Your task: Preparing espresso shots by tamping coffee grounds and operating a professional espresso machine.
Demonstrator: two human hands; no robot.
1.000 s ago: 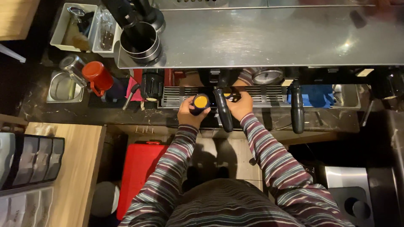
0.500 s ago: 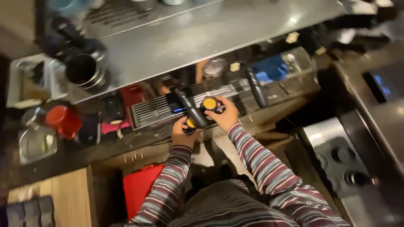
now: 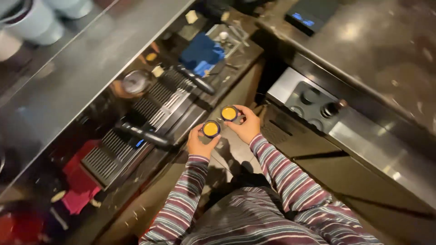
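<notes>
Steel machine top [image 3: 86, 68] filling upper left, drip grille [image 3: 136, 131] below, black portafilter handle [image 3: 145, 134] jutting out. Left hand [image 3: 200, 143], fingers curled around one small cup [image 3: 211, 129] of orange-topped drink; right hand [image 3: 247, 127] likewise pinching the second cup [image 3: 229, 113]. Both off the table, held mid-air, nearly touching. Spill risk: bump or tilt, full cups.

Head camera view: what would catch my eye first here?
Two small cups of orange-brown liquid stand out at centre: the left hand holds the left cup, the right hand the right cup. Left of them runs the coffee machine's drip grille, with a blue cloth above.
</notes>
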